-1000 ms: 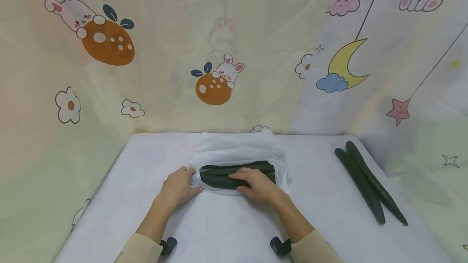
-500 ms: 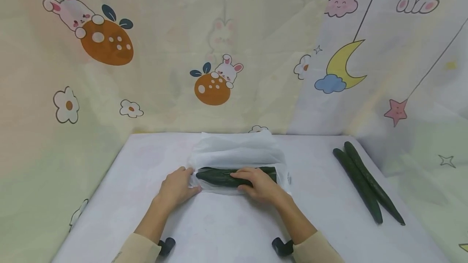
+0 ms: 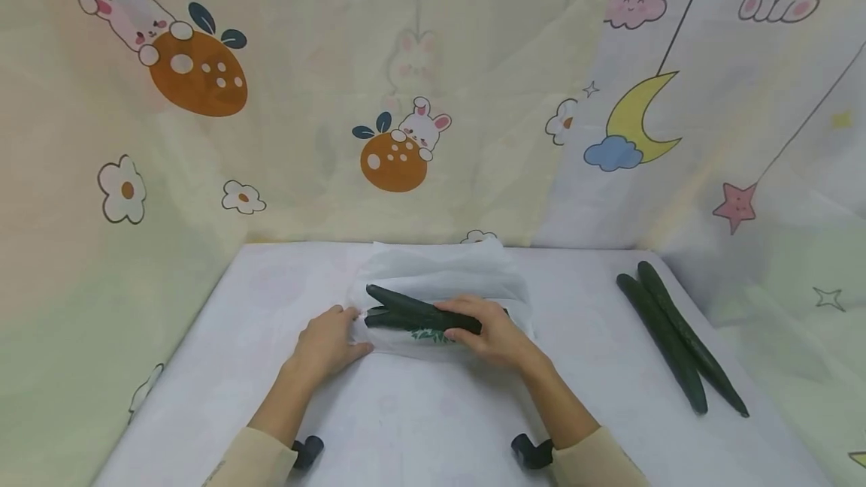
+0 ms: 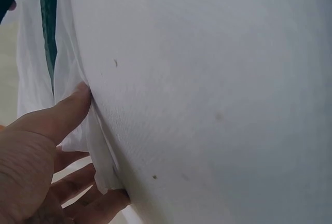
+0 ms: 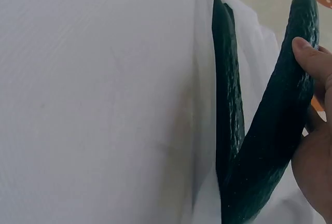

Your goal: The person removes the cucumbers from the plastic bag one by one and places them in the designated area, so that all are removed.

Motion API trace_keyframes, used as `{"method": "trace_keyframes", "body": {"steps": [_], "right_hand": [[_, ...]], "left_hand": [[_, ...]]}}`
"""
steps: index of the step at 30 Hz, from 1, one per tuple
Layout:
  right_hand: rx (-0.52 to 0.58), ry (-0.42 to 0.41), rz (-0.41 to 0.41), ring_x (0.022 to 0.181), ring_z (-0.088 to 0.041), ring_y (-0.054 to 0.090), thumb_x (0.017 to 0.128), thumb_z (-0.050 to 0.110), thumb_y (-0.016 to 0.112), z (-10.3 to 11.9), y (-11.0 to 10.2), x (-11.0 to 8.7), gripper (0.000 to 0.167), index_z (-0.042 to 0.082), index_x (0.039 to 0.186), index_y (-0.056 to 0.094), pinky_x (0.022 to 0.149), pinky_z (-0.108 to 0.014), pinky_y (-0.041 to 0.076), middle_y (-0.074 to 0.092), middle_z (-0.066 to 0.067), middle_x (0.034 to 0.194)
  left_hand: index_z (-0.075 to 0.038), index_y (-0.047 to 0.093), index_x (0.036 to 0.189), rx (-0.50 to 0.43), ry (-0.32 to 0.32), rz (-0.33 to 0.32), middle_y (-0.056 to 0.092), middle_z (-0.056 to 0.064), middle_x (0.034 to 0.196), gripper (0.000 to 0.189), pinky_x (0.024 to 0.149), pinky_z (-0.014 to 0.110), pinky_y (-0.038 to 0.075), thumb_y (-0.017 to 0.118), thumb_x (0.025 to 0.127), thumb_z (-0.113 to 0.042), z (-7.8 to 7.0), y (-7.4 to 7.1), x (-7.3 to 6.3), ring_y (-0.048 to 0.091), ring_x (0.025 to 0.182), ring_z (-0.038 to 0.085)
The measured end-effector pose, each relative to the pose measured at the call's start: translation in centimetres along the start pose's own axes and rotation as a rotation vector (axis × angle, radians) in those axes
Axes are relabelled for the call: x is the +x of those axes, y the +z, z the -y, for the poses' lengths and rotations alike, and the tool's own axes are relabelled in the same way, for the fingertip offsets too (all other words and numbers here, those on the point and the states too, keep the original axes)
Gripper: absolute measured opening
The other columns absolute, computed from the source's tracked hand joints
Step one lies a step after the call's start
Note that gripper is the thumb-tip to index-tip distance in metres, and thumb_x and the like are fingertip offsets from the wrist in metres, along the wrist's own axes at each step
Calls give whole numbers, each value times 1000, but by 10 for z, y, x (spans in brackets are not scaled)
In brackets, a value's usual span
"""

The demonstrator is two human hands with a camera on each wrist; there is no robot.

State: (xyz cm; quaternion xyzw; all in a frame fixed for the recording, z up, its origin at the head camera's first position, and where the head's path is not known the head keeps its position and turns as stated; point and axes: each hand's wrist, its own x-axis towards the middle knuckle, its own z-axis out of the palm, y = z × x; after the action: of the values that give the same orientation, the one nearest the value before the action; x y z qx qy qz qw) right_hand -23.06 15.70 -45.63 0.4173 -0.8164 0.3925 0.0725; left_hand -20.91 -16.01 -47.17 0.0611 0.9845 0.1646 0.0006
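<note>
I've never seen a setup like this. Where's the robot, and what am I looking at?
There is no robot here: these are a person's two bare hands. The wide picture comes from a camera worn on the head, looking forward and down; the two close-ups come from a camera on each wrist. On the white-covered table lies a thin, white, plastic-looking bag with long, dark-green cucumbers inside; how many, I can't tell. The right hand grips a long, dark-green, bumpy-skinned cucumber, slanting over the bag. The left hand holds the bag's left end. Two more dark-green cucumbers lie close together, off to the right.
</note>
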Motion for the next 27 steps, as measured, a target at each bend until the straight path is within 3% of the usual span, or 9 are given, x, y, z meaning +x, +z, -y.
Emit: {"method": "trace_keyframes", "body": {"steps": [6, 13, 20, 27], "right_hand": [[47, -34, -21, 111, -16, 66, 90, 9, 80, 4, 1, 5, 49, 15, 137, 66, 93, -35, 54, 70, 1, 123], [100, 13, -31, 116, -16, 65, 90, 12, 80, 15, -3, 14, 50, 17, 137, 66, 99, -36, 53, 70, 2, 126], [238, 63, -70, 108, -20, 67, 91, 12, 79, 25, -9, 20, 49, 13, 137, 66, 91, -31, 56, 69, -3, 126], [268, 113, -112, 106, -21, 65, 91, 10, 79, 35, -17, 23, 52, 17, 140, 64, 90, -32, 58, 68, 0, 123]], "left_hand": [[-5, 63, 135, -5, 1, 3, 66, 11, 107, 69, 71, 45, 55, 86, 81, -42, 1, 2, 1, 60, 79, 22], [-4, 64, 135, 3, -1, -6, 67, 13, 111, 70, 74, 47, 56, 86, 81, -42, 1, 1, 0, 63, 84, 25], [-4, 64, 135, 0, 10, -13, 67, 12, 110, 69, 73, 46, 56, 87, 81, -41, 0, 0, -1, 63, 83, 24], [-4, 63, 135, 6, -9, 6, 66, 11, 105, 69, 72, 44, 55, 86, 81, -41, 0, 0, -2, 59, 80, 22]]}}
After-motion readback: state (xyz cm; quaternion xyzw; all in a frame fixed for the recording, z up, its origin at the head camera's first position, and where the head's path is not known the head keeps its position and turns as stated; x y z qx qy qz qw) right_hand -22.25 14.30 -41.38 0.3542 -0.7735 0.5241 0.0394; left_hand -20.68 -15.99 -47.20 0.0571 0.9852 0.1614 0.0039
